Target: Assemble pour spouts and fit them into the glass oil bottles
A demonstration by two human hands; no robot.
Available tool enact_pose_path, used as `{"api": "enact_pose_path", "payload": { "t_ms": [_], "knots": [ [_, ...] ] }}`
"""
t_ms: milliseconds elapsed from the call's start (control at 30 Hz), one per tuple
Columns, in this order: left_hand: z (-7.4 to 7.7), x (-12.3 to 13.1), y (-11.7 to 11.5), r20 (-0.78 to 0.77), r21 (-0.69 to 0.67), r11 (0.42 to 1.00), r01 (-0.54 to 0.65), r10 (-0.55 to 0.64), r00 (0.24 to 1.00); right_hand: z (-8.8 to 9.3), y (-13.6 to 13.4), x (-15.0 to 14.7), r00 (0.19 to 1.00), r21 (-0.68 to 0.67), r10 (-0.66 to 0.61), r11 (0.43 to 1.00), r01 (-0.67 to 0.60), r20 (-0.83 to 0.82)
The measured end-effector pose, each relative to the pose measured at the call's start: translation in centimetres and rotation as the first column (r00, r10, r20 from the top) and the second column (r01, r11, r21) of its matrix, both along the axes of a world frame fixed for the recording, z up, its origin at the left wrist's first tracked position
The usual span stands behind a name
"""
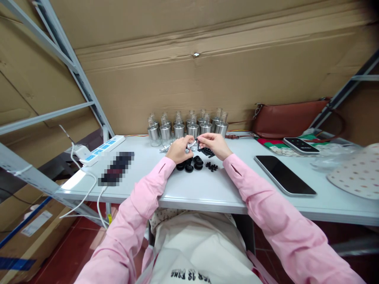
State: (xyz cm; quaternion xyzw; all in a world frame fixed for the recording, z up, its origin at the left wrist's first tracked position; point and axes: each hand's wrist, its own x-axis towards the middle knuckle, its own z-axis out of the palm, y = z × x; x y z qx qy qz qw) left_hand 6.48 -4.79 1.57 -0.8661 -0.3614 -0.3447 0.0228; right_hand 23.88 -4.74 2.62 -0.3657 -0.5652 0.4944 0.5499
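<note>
Over the middle of the table, my left hand (pixel 179 150) is closed around a shiny curved metal spout (pixel 192 144). My right hand (pixel 216 144) pinches a small thin black piece (pixel 198 145), its tip close to the spout; whether they touch I cannot tell. Below the hands lie several round black stoppers (pixel 198 163) and a cluster of tiny black caps (pixel 211 167). Thin black tubes (pixel 206 151) lie under my right hand, partly hidden by it. More silvery spouts (pixel 164 148) rest beside my left hand, partly covered.
Several glass bottles with metal sleeves (pixel 193 129) stand at the back by the cardboard. A power strip (pixel 103 150) and a pixelated dark object (pixel 116 169) lie left. To the right are a phone (pixel 284 174), a brown bag (pixel 290 119), a dark-faced device (pixel 301 146) and a dotted cloth item (pixel 358 173).
</note>
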Motion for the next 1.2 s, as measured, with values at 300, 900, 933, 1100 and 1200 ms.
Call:
{"api": "enact_pose_path", "payload": {
  "t_ms": [300,900,933,1100,1200],
  "knots": [
    [0.2,-0.1,-0.1,-0.015,0.020,1.000,0.009,-0.009,1.000,-0.2,0.0,0.2,1.000,-0.007,0.026,1.000,-0.026,0.007],
    [0.3,-0.2,0.0,-0.021,-0.003,1.000,0.006,-0.006,1.000,-0.4,0.1,0.1,0.993,0.034,0.092,0.995,-0.095,0.079],
    [0.3,-0.3,0.0,-0.005,-0.024,1.000,0.000,0.000,1.000,-0.4,0.0,0.0,0.988,0.021,0.118,0.992,-0.121,0.095],
    [0.0,-0.5,0.6,0.027,-0.033,0.999,0.022,-0.021,0.999,-0.4,-0.6,-0.7,0.971,-0.020,0.181,0.983,-0.180,0.159],
    [-0.3,-0.5,0.9,-0.012,-0.009,1.000,0.019,-0.019,1.000,-0.5,-0.7,-0.9,0.969,-0.067,0.183,0.983,-0.174,0.167]
  ]
}}
